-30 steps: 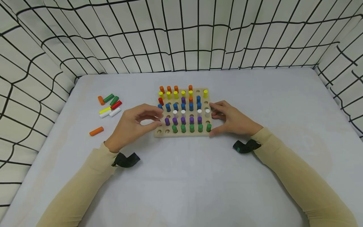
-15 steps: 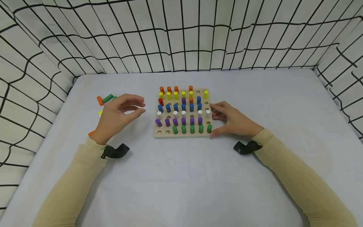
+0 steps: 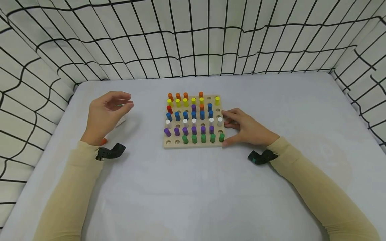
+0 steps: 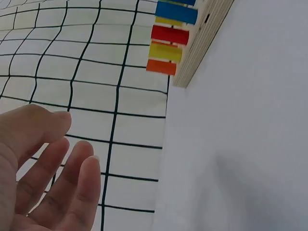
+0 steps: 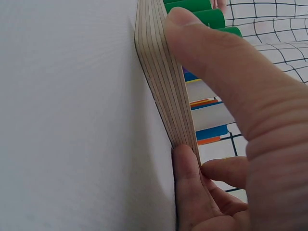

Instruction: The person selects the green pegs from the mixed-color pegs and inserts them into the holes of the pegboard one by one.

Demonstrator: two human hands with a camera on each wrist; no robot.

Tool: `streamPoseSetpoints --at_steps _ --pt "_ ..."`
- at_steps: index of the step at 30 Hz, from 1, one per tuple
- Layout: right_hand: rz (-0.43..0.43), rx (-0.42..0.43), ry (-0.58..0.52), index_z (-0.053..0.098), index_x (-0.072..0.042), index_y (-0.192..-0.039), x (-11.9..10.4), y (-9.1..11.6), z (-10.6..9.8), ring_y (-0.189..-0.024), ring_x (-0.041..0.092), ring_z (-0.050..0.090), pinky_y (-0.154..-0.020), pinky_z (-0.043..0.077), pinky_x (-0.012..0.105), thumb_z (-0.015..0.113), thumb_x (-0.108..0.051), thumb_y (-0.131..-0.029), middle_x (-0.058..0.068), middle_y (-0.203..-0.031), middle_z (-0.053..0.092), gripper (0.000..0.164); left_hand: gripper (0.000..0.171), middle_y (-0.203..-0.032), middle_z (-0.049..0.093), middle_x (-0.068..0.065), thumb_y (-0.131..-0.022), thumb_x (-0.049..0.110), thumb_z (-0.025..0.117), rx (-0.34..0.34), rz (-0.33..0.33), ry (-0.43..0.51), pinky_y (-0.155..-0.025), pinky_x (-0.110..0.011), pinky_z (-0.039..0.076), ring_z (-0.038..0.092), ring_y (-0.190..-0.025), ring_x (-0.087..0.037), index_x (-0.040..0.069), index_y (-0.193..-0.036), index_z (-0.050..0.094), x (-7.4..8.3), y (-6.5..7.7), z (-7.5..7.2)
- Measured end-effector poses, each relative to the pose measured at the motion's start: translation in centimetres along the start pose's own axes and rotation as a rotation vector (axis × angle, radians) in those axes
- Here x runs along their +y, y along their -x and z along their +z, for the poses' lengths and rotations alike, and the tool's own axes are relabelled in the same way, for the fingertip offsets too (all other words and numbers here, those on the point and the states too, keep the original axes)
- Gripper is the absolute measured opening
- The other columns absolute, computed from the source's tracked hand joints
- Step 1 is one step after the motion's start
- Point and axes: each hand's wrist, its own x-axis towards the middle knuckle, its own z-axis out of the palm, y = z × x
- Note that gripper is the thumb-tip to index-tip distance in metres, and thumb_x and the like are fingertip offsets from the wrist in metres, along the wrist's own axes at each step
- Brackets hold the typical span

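A wooden pegboard (image 3: 181,146) lies mid-table in the head view, with rows of orange, yellow, blue, white, purple and green pegs upright or slightly tilted. My right hand (image 3: 248,129) holds its right edge. In the right wrist view the thumb (image 5: 185,29) is on the edge near the green pegs, and a fingertip (image 5: 184,156) touches the side farther along. My left hand (image 3: 104,115), fingers loosely bent and nothing between them, hovers over the loose pegs left of the board. It hides most of them; a white peg (image 3: 120,122) and an orange peg (image 3: 104,141) show partly.
A white cloth-like surface (image 3: 193,187) covers the table. Black grid lines run over the pale walls (image 3: 199,43) behind and at both sides. Some holes in the board, such as the front-left hole (image 3: 168,142), have no peg.
My left hand has let go at the board's left side and moved left over the loose pegs. White and purple pegs at the board's left edge now show. The right hand stays put.
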Motion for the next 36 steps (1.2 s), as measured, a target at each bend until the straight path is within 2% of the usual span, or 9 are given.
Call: streamPoseSetpoints --at_steps 4,8,12,15,18,25,31,36 --pt "0.002 0.001 0.009 0.025 -0.013 -0.165 0.0 0.0 0.0 -0.143 0.02 0.051 -0.12 0.043 0.033 0.095 -0.041 -0.072 0.005 -0.155 0.037 0.119 0.03 -0.112 0.072 0.018 -0.092 0.022 0.079 0.022 -0.083 0.012 -0.086 -0.005 0.053 0.07 -0.096 0.006 0.016 -0.121 0.074 -0.7 -0.9 -1.1" --pt "-0.004 0.0 0.008 0.025 -0.013 -0.165 -0.1 0.0 0.0 -0.143 0.02 0.051 -0.12 0.043 0.033 0.094 -0.041 -0.073 0.005 -0.155 0.036 0.119 0.029 -0.113 0.069 0.019 -0.093 0.021 0.078 0.047 -0.121 0.023 -0.081 -0.004 0.053 0.069 -0.096 0.006 0.019 -0.121 0.074 -1.4 -1.4 -1.6" --pt "-0.013 -0.002 0.009 0.023 -0.014 -0.165 0.0 0.0 0.0 -0.144 0.021 0.051 -0.12 0.044 0.033 0.094 -0.041 -0.073 0.005 -0.157 0.035 0.119 0.033 -0.11 0.067 0.02 -0.094 0.022 0.077 0.059 -0.184 0.041 -0.077 -0.004 0.054 0.07 -0.091 0.006 0.014 -0.125 0.072 -2.0 -1.8 -2.1" --pt "-0.016 0.0 0.014 0.023 -0.013 -0.165 -0.1 0.0 -0.1 -0.144 0.021 0.051 -0.12 0.044 0.033 0.094 -0.041 -0.073 0.005 -0.157 0.035 0.119 0.033 -0.108 0.068 0.017 -0.094 0.019 0.076 0.078 -0.223 0.107 -0.076 -0.007 0.057 0.072 -0.088 0.004 0.009 -0.126 0.071 -2.5 -2.2 -2.4" --pt "-0.015 0.0 0.02 0.023 -0.013 -0.165 -0.1 0.0 -0.1 -0.143 0.021 0.051 -0.121 0.044 0.034 0.094 -0.041 -0.073 0.006 -0.157 0.036 0.12 0.031 -0.107 0.067 0.016 -0.095 0.019 0.075 0.087 -0.25 0.127 -0.076 -0.008 0.058 0.071 -0.09 0.002 0.009 -0.125 0.071 -3.0 -2.4 -2.6" --pt "-0.011 -0.005 0.024 0.023 -0.013 -0.165 -0.1 -0.1 0.0 -0.143 0.02 0.051 -0.121 0.044 0.033 0.094 -0.042 -0.073 0.006 -0.157 0.036 0.12 0.034 -0.103 0.065 0.021 -0.099 0.034 0.069 0.06 -0.332 0.037 -0.075 -0.006 0.057 0.071 -0.083 0.004 0.015 -0.127 0.068 -3.9 -2.5 -2.8" --pt "-0.012 0.01 0.039 0.024 -0.012 -0.165 -0.1 0.0 0.0 -0.141 0.021 0.052 -0.12 0.044 0.032 0.094 -0.041 -0.073 0.006 -0.154 0.038 0.119 0.035 -0.102 0.063 0.024 -0.099 0.034 0.069 0.049 -0.319 -0.017 -0.074 -0.004 0.055 0.07 -0.078 0.007 0.014 -0.128 0.068 -4.2 -2.7 -2.9" --pt "-0.01 0.019 0.022 0.026 -0.012 -0.164 0.0 0.0 0.0 -0.14 0.021 0.053 -0.119 0.045 0.032 0.094 -0.037 -0.075 0.006 -0.152 0.039 0.116 0.036 -0.102 0.062 0.026 -0.097 0.033 0.071 0.029 -0.338 -0.05 -0.073 -0.005 0.054 0.069 -0.074 0.008 0.015 -0.128 0.068 -4.4 -2.7 -3.0"
